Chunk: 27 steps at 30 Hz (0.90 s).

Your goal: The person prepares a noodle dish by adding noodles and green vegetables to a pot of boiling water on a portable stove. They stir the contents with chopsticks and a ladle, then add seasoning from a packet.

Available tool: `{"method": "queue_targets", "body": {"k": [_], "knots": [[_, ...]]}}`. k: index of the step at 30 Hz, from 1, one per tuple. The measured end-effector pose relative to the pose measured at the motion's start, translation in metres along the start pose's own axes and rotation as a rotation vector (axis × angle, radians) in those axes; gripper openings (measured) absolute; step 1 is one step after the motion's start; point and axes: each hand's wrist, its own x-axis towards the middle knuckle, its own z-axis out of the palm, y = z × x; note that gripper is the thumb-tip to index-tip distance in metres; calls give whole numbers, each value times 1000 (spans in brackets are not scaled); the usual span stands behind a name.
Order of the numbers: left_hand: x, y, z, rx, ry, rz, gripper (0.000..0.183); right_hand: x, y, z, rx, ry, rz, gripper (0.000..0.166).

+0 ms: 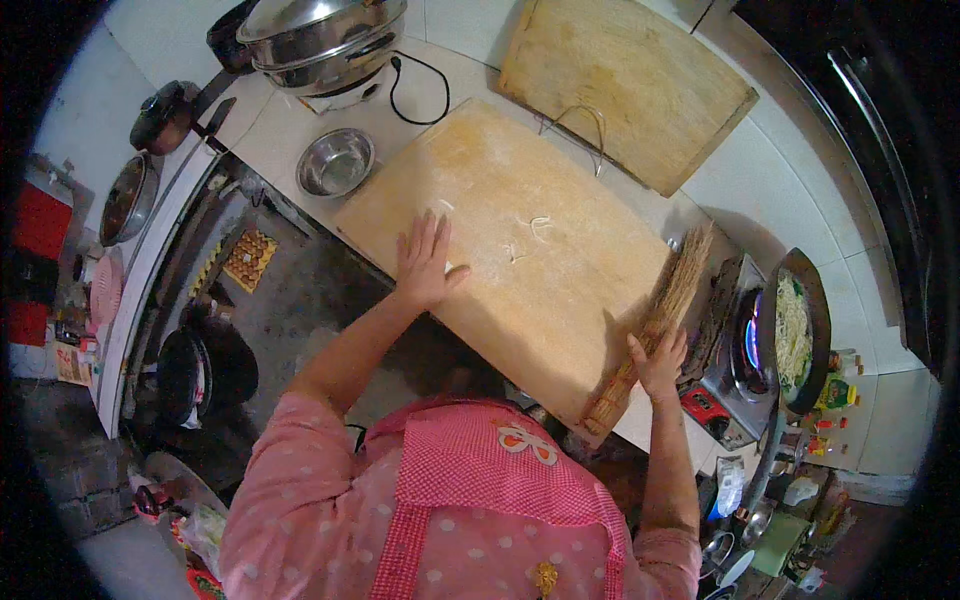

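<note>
A floury wooden board lies on the counter before me, with a few thin strands of dough scattered near its middle. My left hand rests palm down at the board's near left edge, fingers spread. A small white scrap shows beside its thumb. Along the board's right edge lies a straw whisk broom, its bound handle end towards me. My right hand grips it around the middle, thumb on one side and fingers on the other.
A steel bowl stands left of the board, below a lidded steamer pot and a black cord. Another wooden board leans on the back wall. At right, a gas stove burns beside a wok of noodles and greens.
</note>
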Motion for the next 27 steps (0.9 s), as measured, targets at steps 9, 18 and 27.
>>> {"method": "queue_targets", "body": {"k": [9,18,27], "knots": [[91,43,45,-241,-144,195,76,1,-90,26,226,-81,-101,72],[-7,-35,-16,-1491,119,-448,34,29,-127,-8,560,-222,-482,66],[-108,-79,27,-2068,-484,-1071,34,147,-169,27,42,-300,-820,61]]}}
